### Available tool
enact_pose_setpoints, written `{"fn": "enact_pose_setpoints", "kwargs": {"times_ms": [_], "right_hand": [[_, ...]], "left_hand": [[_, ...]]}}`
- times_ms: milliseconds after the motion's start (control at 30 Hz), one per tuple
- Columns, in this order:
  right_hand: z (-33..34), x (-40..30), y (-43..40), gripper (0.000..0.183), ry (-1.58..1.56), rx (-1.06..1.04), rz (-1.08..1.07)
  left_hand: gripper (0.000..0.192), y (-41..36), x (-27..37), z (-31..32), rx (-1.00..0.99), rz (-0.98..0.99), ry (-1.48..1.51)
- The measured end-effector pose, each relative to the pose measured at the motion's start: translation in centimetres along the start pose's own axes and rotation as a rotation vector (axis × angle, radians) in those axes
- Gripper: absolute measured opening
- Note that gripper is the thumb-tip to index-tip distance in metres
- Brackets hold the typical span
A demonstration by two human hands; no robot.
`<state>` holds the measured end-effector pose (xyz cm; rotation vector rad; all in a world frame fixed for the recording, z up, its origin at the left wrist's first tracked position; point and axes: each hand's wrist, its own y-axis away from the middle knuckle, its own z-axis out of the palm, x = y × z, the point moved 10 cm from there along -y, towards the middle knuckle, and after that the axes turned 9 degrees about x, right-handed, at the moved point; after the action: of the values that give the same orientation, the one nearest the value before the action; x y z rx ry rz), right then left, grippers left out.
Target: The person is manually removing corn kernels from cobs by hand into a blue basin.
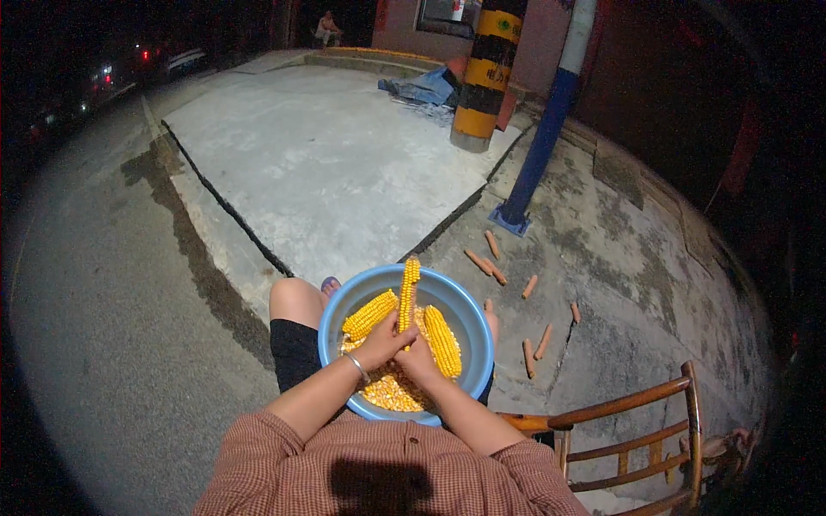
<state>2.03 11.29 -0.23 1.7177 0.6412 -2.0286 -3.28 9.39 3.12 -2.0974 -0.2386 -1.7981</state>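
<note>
A blue plastic basin rests between my knees, its bottom covered with loose corn kernels. Inside it, my left hand, with a metal bangle at the wrist, and my right hand meet at the lower end of a yellow corn cob. Both hands grip this cob, which points away from me; a strip along its right side looks bare of kernels. One full corn cob lies left of my hands, and another full cob lies to their right. My fingertips are partly hidden.
Several stripped corncobs lie on the concrete to the right. A wooden chair stands at lower right. Beyond are a blue-and-white pole, a black-and-yellow striped post and a crumpled blue sheet. A person sits far off.
</note>
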Motion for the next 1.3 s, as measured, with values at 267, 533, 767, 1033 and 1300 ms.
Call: {"fn": "enact_pose_setpoints", "kwargs": {"times_ms": [267,533,767,1033,1300], "right_hand": [[0.5,2.4,0.9,0.047,-0.023,-0.109,0.299],[2.1,-0.1,1.6,0.023,-0.374,-0.172,0.343],[1.1,0.3,0.8,0.036,-0.046,-0.1,0.178],[1.7,0.1,1.5,0.028,-0.008,-0.113,0.224],[2.3,0.9,1.4,0.026,-0.23,-0.225,0.307]], "left_hand": [[0.041,0.1,-0.7,0.5,-0.059,-0.003,0.164],[0.04,0.0,-1.7,0.8,-0.127,-0.154,0.381],[0.043,0.0,-0.4,0.3,-0.061,-0.265,0.571],[0.036,-0.1,-0.9,-1.2,0.138,0.022,0.182],[0.043,-0.9,-1.7,-1.8,0.156,-0.031,0.34]]}}
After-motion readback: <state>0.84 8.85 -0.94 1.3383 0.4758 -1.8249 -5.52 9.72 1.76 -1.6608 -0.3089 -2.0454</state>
